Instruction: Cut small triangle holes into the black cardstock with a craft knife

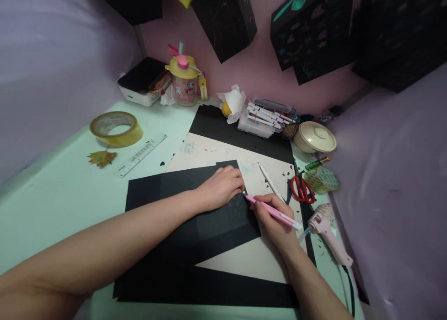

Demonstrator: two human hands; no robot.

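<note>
My left hand (223,186) presses on a folded sheet of black card (164,194), its fingers bent and held together near the card's right edge. Faint shapes show on the dark surface beside it. My right hand (277,220) is closed around a slim pink pen-shaped tool (274,211) with a white end. The tool's tip meets the card's right edge, close to my left fingertips; the tip is too small to make out. Below the card lies a white sheet (251,259) with blue marks, on a larger black sheet (209,287).
A white pen (270,181), red scissors (303,190) and a pink glue gun (328,231) lie to the right. At the back stand a box of markers (265,117), a lidded bowl (314,137) and a cup (185,85). Tape (117,128) and a ruler (141,155) are left. Black boxes (226,22) hang overhead.
</note>
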